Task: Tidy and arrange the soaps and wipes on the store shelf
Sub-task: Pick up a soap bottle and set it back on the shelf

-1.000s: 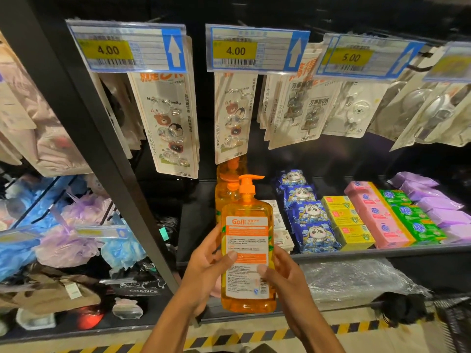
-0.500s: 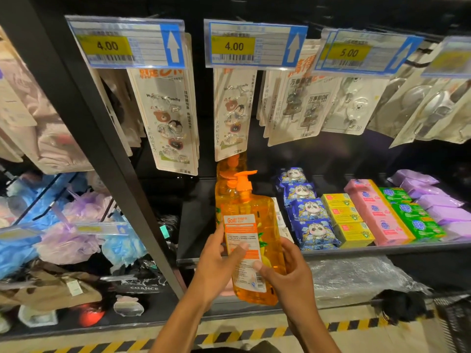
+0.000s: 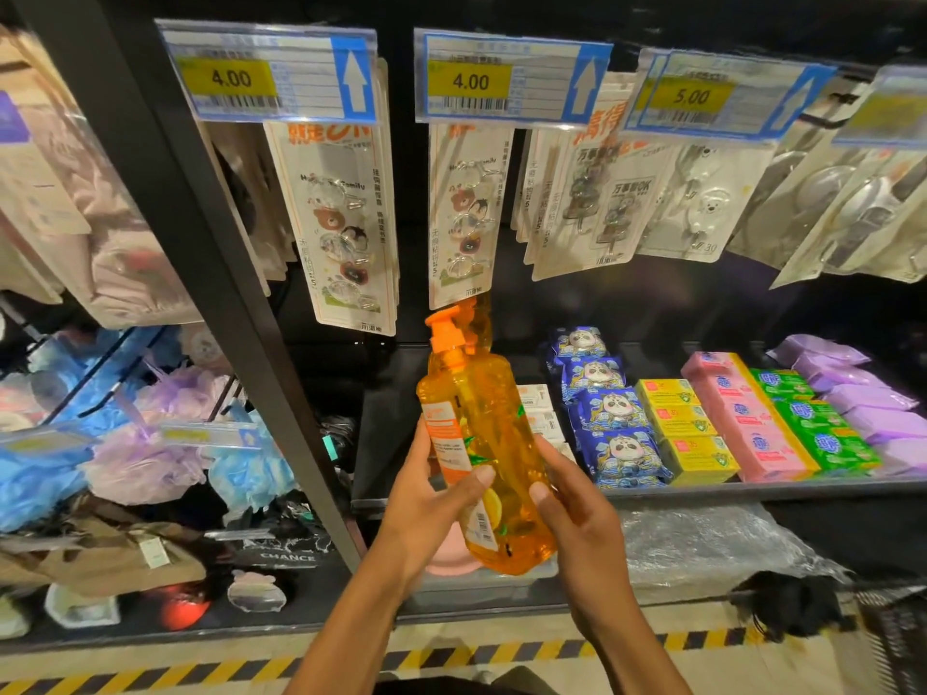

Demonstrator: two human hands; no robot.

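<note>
**Orange bottle held in both hands before the shelf**

A black shelf point(image 3: 727, 488) runs across the right half of the view, and a dark post point(image 3: 200, 273) slants down along its left side. Hook packs point(image 3: 341, 228) hang in rows above the shelf, under price tags point(image 3: 271, 72) reading 4.00, 4.00 and 5.00. Left of the post, blue and lilac puffs point(image 3: 135, 443) are heaped together. Below the shelf lies a crumpled plastic sheet point(image 3: 702, 544), and striped tape point(image 3: 200, 674) marks the floor.

On the shelf, goods stand in rows running front to back. From the right come purple packs point(image 3: 863, 398), green soaps point(image 3: 812, 423), pink soaps point(image 3: 742, 418), yellow soaps point(image 3: 682, 428), blue panda wipes point(image 3: 607, 413) and white boxes point(image 3: 539, 408), each row touching or just beside the next. The shelf's left end is bare.

The bottle point(image 3: 494, 443), clear orange with a pump, is off the shelf, in front of its left part. It tilts, pump up and to the left, base down and to the right, with its label turned left. A second bottle point(image 3: 482, 321) shows just behind the pump, mostly hidden.

Both hands clamp the bottle. The left hand point(image 3: 426, 509) wraps its label side with the thumb across the front. The right hand point(image 3: 582, 509) grips the opposite side, thumb on the front face near the left thumb.
</note>
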